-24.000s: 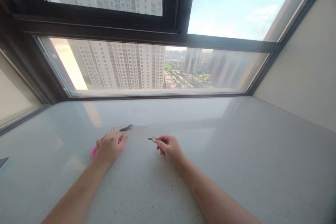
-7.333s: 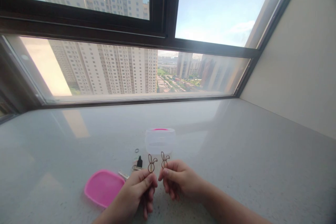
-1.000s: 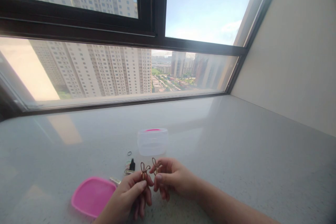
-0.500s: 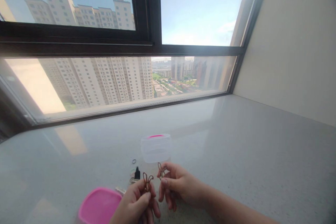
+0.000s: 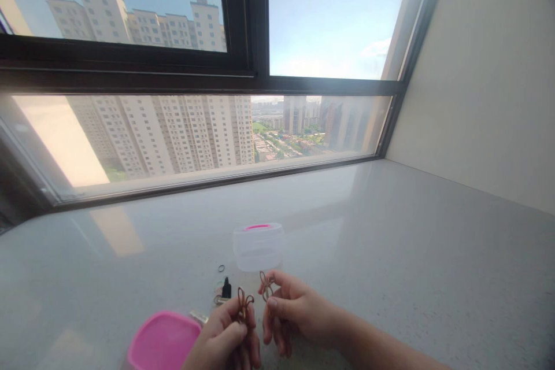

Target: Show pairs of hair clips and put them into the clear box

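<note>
Between the thumb and fingers of my left hand (image 5: pixel 228 335) is a looped copper-coloured wire piece (image 5: pixel 244 302), its loops standing up above the fingertips. My right hand (image 5: pixel 299 305) pinches a similar looped wire piece (image 5: pixel 266 285), upright and slightly higher. A small gap separates the two pieces, and the fingers cover their lower parts. Just beyond my left hand lie a small black object (image 5: pixel 226 288) and a metal piece (image 5: pixel 198 317), partly hidden. A small dark ring (image 5: pixel 221 268) rests farther back.
A clear plastic box (image 5: pixel 258 248) with a pink strip on top stands behind my hands. At the lower left is a pink lid-like piece (image 5: pixel 162 338), partly behind my left hand. The pale speckled countertop (image 5: pixel 390 254) runs back to a dark-framed window (image 5: pixel 255 75) and a wall (image 5: pixel 485 87).
Both hands keep hold of their wire pieces and shift only slightly. The left piece has turned a little, and the lower fingers have moved slightly. The other things stay in place.
</note>
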`<action>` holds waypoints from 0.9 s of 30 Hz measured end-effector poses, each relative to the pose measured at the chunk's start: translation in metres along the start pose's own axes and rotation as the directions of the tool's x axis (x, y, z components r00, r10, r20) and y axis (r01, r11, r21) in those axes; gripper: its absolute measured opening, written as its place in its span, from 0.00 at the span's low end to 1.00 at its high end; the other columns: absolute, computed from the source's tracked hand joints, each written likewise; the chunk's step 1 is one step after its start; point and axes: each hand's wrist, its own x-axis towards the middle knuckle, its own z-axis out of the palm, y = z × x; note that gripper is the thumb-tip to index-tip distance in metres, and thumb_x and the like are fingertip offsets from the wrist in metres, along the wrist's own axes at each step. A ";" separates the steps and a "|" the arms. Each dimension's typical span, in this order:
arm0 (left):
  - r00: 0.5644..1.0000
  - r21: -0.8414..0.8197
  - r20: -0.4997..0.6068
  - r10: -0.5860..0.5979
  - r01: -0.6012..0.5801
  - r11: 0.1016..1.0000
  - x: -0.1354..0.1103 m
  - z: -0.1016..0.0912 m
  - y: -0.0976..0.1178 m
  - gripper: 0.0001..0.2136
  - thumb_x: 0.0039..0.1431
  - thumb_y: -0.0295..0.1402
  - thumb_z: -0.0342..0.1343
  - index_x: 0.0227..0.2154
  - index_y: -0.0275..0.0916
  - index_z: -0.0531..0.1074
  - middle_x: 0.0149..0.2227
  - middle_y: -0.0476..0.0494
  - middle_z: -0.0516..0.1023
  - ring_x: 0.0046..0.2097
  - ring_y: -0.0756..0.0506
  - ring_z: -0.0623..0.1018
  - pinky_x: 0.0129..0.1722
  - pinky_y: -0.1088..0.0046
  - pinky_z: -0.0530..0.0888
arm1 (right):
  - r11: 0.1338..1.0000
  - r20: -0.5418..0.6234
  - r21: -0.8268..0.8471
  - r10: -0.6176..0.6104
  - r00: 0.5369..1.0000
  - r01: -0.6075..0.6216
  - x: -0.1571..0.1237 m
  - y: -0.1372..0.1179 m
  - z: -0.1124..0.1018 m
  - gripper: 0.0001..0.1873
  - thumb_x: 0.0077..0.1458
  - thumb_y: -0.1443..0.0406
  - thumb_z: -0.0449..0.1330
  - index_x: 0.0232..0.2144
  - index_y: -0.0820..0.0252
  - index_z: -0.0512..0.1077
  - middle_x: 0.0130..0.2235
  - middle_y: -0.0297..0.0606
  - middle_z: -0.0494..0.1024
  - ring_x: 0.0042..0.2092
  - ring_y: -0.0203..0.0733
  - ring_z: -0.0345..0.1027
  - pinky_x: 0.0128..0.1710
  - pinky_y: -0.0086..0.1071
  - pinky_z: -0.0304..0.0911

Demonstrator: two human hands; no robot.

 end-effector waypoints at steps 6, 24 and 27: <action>1.000 0.024 -0.015 0.016 -0.016 1.000 -0.001 0.002 0.001 0.04 0.53 0.32 0.53 0.29 0.38 0.66 0.19 0.46 0.78 0.14 0.53 0.72 0.13 0.85 0.60 | 1.000 -0.001 0.007 0.006 1.000 -0.006 0.000 -0.003 0.000 0.23 0.51 0.57 0.65 0.42 0.59 0.60 0.26 0.35 0.78 0.17 0.32 0.68 0.16 0.23 0.63; 0.999 0.145 -0.037 -0.007 0.012 0.989 0.003 0.007 0.005 0.09 0.48 0.35 0.56 0.31 0.40 0.63 0.17 0.52 0.77 0.13 0.52 0.72 0.11 0.84 0.63 | 0.999 0.014 0.033 0.026 1.000 -0.027 0.000 -0.001 -0.002 0.24 0.47 0.61 0.68 0.41 0.59 0.60 0.26 0.35 0.78 0.17 0.33 0.68 0.16 0.23 0.61; 0.999 0.168 -0.053 -0.013 0.022 0.986 0.002 0.009 0.008 0.10 0.47 0.36 0.56 0.32 0.40 0.63 0.17 0.52 0.76 0.13 0.52 0.72 0.11 0.84 0.62 | 0.999 0.023 0.037 0.024 0.999 -0.025 0.000 -0.002 -0.001 0.23 0.47 0.62 0.68 0.41 0.59 0.61 0.27 0.37 0.79 0.17 0.33 0.69 0.15 0.22 0.62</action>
